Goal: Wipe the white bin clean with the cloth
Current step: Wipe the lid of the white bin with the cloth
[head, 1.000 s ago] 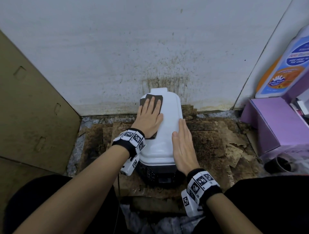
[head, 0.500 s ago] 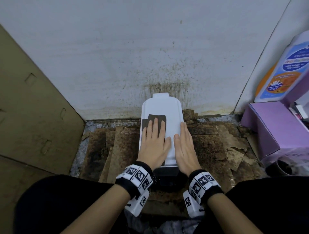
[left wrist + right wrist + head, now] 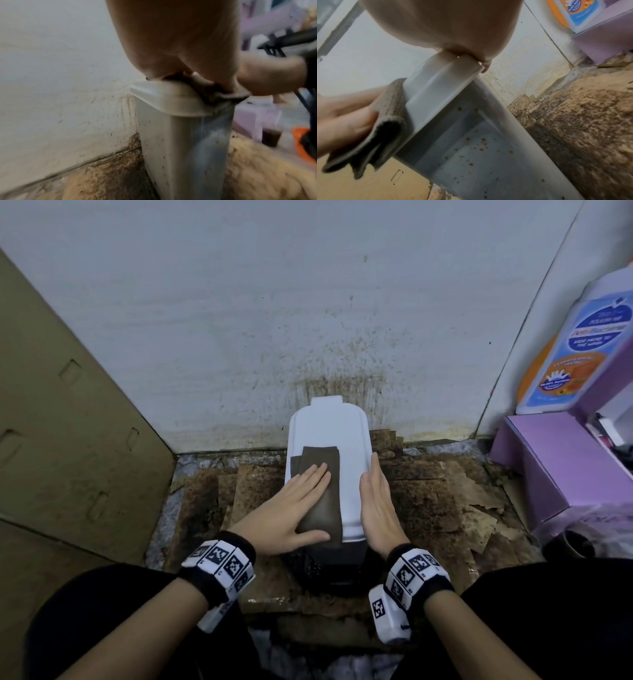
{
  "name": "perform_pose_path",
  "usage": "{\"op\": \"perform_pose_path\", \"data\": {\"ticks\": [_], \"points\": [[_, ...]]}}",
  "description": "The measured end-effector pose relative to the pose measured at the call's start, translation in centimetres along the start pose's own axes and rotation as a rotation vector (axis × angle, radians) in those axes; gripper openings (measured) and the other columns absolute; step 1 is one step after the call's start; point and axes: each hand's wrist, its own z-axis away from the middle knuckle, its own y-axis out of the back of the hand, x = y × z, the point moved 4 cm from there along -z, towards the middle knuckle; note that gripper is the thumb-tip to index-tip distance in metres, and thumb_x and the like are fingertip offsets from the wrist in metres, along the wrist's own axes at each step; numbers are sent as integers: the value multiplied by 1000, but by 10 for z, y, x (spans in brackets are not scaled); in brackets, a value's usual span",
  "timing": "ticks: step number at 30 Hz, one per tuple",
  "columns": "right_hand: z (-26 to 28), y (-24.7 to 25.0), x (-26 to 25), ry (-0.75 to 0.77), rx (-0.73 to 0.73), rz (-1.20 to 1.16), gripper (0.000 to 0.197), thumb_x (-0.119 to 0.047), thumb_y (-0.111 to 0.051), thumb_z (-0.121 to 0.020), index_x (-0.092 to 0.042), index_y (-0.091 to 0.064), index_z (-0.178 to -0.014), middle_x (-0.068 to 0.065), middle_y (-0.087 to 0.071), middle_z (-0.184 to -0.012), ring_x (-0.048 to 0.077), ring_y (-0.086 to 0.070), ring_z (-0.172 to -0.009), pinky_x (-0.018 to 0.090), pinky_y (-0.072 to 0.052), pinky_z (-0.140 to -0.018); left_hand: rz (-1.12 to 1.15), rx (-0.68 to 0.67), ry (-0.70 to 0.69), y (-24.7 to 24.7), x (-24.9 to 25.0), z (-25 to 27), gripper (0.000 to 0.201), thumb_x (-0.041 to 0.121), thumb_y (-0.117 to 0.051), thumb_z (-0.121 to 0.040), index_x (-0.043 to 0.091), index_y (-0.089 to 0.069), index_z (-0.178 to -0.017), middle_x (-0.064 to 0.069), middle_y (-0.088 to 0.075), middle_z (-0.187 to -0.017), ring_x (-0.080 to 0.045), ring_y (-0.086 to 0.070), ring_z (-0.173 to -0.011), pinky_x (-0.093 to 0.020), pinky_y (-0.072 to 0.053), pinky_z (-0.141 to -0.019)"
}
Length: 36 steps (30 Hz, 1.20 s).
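A tall white bin [image 3: 346, 440] with a closed lid stands against the stained wall; its side [image 3: 471, 155] is speckled with brown spots. A folded dark brown cloth [image 3: 320, 491] lies on the left half of the lid. My left hand [image 3: 291, 513] presses flat on the cloth with straight fingers, thumb along its near edge. The cloth's folded end [image 3: 373, 142] hangs over the lid's front edge. My right hand [image 3: 376, 501] lies flat with straight fingers against the lid's right edge, steadying the bin [image 3: 180, 135].
Dirty, torn brown cardboard [image 3: 445, 501] covers the floor around the bin. A cardboard panel [image 3: 68, 422] leans at the left. At the right stand a purple box [image 3: 555, 460], a large detergent bottle [image 3: 575, 347] and a dark cup [image 3: 565, 544].
My left hand has dragged the cloth from the lid's far left corner back to its near part. The right hand stayed on the lid's right edge.
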Motion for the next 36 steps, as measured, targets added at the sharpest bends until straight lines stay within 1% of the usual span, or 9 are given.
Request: {"op": "perform_pose_path", "data": {"ticks": [6, 11, 17, 21, 25, 28, 30, 32, 36], "points": [[0, 2, 2, -24, -15, -76, 67, -66, -12, -100, -42, 12, -158, -26, 9, -165, -8, 8, -149, 32, 2, -124, -200, 115, -7, -12, 11, -3, 96, 73, -31, -100, 13, 7, -165, -3, 19, -172, -12, 24, -157, -31, 12, -128], [-1, 4, 3, -39, -21, -113, 67, -69, -12, -99, -45, 12, -157, -25, 9, -165, -6, 6, -150, 36, 1, -126, -279, 137, 10, -14, 22, -10, 98, 76, -27, -99, 7, -3, -165, -9, 7, -174, -19, 11, -161, -36, 4, -130], [-3, 3, 5, 1, 22, -200, 94, -92, -17, -81, -45, 10, -158, -27, 10, -166, -5, 1, -152, 41, -7, -128, -294, 152, -30, -13, 32, -24, 99, 75, -29, -98, 5, -10, -165, -11, -2, -174, -22, 1, -161, -39, -4, -131], [-2, 5, 5, -12, 37, -254, 81, -82, -19, -89, -47, 5, -157, -27, 3, -165, -6, -8, -150, 35, -11, -127, -224, 161, -54, -12, 39, -35, 99, 74, -32, -97, 8, -6, -166, -7, 4, -174, -18, 8, -160, -35, 4, -130], [-3, 12, 5, -27, 69, -220, 69, -68, -18, -100, -38, -8, -161, -22, -10, -166, -8, -17, -146, 28, -15, -122, -95, 111, -60, -8, 40, -39, 96, 72, -34, -99, 14, 2, -166, 0, 14, -173, -9, 19, -158, -30, 11, -128], [-8, 17, 4, -20, 144, -110, 62, -59, -17, -105, -31, -15, -161, -15, -17, -166, 1, -15, -152, 38, -12, -127, 108, 223, -4, 7, 35, -31, 74, 54, -40, -107, 16, -16, -166, 5, -4, -174, -3, 3, -159, -24, -2, -129], [-7, 17, -6, 68, 217, 22, 55, -47, -27, -109, -25, -21, -159, -9, -21, -166, 6, -14, -153, 42, -11, -127, 132, 461, 107, 18, 24, -21, 52, 38, -38, -109, 14, -39, -156, 1, -30, -166, -12, -23, -155, -28, -23, -126], [-3, 8, -21, 225, 235, 210, 51, -36, -35, -109, -19, -28, -157, -6, -21, -166, 5, -11, -153, 40, -8, -128, 76, 615, 261, 22, 12, -13, 46, 32, -31, -108, 11, -49, -144, -6, -41, -152, -21, -35, -144, -36, -35, -119], [2, -21, -29, 420, 136, 723, 53, -34, -34, -106, -12, -37, -154, 3, -25, -166, 12, -15, -155, 38, -9, -127, 110, 579, 446, 6, -4, -14, 58, 39, -18, -105, 9, -46, -147, -8, -39, -155, -23, -30, -145, -42, -33, -121]]}}
